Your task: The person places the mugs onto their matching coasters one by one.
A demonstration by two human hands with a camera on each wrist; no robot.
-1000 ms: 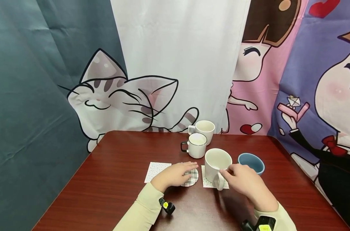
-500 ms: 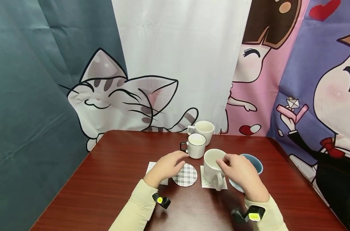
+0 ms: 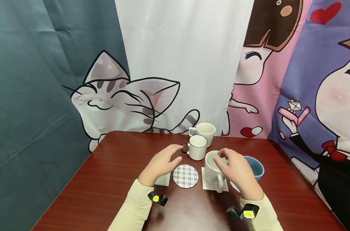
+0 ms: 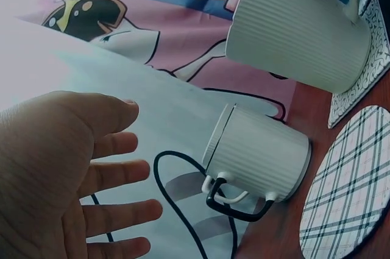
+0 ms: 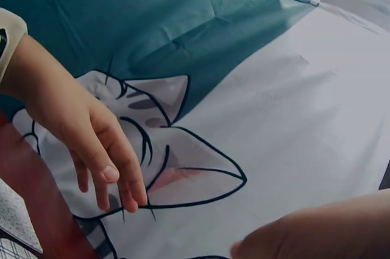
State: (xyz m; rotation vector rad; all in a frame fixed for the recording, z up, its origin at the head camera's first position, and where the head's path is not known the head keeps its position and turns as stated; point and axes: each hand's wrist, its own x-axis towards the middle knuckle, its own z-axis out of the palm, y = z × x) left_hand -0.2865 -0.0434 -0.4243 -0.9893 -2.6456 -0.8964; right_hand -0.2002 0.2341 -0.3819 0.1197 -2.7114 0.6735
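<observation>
Above tabletop (image 3: 105,170), R hand (image 3: 238,171), free w/ fingers loosely bent, is nr ribbed white mug (image 3: 211,171) upright on square coaster (image 3: 207,186), & L hand (image 3: 160,163), also free, fingers apart, is nr round plaid coaster (image 3: 185,176) & black-handled mug (image 3: 197,150).

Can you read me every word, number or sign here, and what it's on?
None can be read.
Bright yellow label on the black left-wrist device: too small to read.
Other yellow label, on the black right-wrist device: too blurred to read.
Black-handled ribbed white mug: no writing shows.
</observation>
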